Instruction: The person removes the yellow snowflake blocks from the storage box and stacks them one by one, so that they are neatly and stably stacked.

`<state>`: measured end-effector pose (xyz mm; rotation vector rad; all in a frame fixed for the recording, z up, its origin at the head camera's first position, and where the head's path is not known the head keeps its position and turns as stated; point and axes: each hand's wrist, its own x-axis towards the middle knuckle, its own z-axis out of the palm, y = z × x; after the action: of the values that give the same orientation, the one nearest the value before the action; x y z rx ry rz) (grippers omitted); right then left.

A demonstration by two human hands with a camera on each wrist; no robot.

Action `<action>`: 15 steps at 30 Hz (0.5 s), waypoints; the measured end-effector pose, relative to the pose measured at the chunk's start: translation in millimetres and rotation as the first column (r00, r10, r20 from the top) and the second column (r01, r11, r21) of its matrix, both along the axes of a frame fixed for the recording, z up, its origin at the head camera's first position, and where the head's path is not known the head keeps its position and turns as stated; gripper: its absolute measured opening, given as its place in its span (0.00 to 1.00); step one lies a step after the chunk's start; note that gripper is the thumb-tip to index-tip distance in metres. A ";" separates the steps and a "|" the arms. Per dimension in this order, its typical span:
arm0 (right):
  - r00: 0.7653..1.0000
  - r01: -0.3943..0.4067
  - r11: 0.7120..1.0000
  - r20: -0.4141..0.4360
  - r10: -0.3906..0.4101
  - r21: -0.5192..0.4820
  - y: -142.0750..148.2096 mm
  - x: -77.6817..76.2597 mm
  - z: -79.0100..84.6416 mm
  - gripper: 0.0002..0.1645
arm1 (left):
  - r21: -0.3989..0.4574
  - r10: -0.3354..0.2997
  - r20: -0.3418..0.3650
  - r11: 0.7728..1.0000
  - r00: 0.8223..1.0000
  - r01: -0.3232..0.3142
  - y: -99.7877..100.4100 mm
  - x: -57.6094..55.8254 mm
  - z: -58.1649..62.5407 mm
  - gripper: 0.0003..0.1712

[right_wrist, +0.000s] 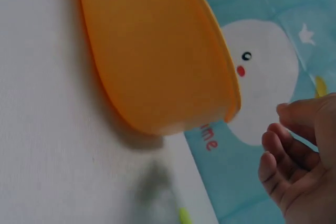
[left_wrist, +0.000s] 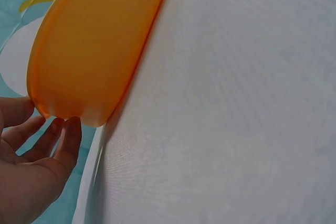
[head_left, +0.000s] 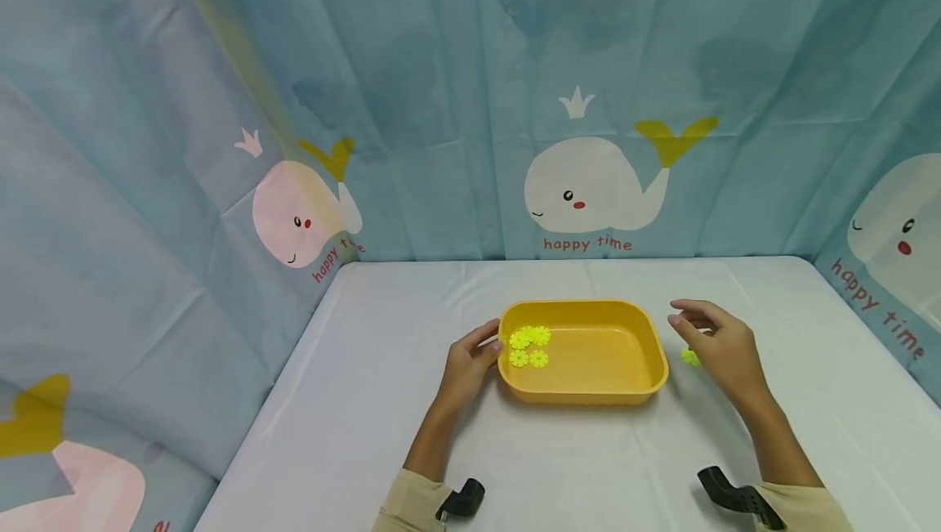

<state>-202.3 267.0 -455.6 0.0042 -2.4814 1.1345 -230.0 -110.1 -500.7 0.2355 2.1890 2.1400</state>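
Observation:
A yellow plastic tray (head_left: 603, 360) sits on the white table. Several neon-yellow flower-shaped pieces (head_left: 539, 359) lie inside at its left end. At that same end my left hand (head_left: 465, 364) grips the tray, thumb by the rim and fingertips against the outer wall, as the left wrist view of the tray (left_wrist: 89, 51) shows. My right hand (head_left: 726, 352) hovers just right of the tray, fingers loosely bent, nothing seen between them. Partly hidden by this hand, one more flower-shaped piece (head_left: 689, 357) rests on the table; the right wrist view catches only a sliver.
The white-covered table (head_left: 412, 311) reaches back to a blue curtain (head_left: 441, 107) printed with whales. More curtain hangs along the left and right sides. A black wrist mount (head_left: 461, 499) sits on the left sleeve, and a similar mount (head_left: 735, 498) on the right one.

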 end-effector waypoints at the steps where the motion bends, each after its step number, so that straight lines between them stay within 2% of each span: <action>1: 1.000 -0.006 1.000 -0.014 0.006 -0.013 -3.1 0.1 2.0 0.22 | -0.001 0.001 0.000 1.000 1.000 -0.001 0.0 -0.1 -0.2 0.27; 5: 0.998 -0.043 0.998 -0.048 0.041 -0.047 -16.0 -0.3 6.8 0.20 | 0.001 0.001 0.002 1.000 1.000 -0.001 -0.1 -0.5 -1.0 0.28; 10: 0.991 -0.120 0.992 -0.069 0.117 -0.034 -30.3 -2.6 6.8 0.18 | 0.009 -0.005 0.004 1.000 1.000 0.005 0.1 -0.2 -0.9 0.28; 15: 0.979 -0.197 0.980 -0.043 0.197 0.004 -41.9 -6.9 4.4 0.19 | -0.006 -0.001 0.001 1.000 1.000 0.001 0.0 0.1 -1.9 0.28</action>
<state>-209.3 225.1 -451.2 0.2774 -2.4850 1.1995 -229.9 -110.1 -502.6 0.2348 2.1935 2.1325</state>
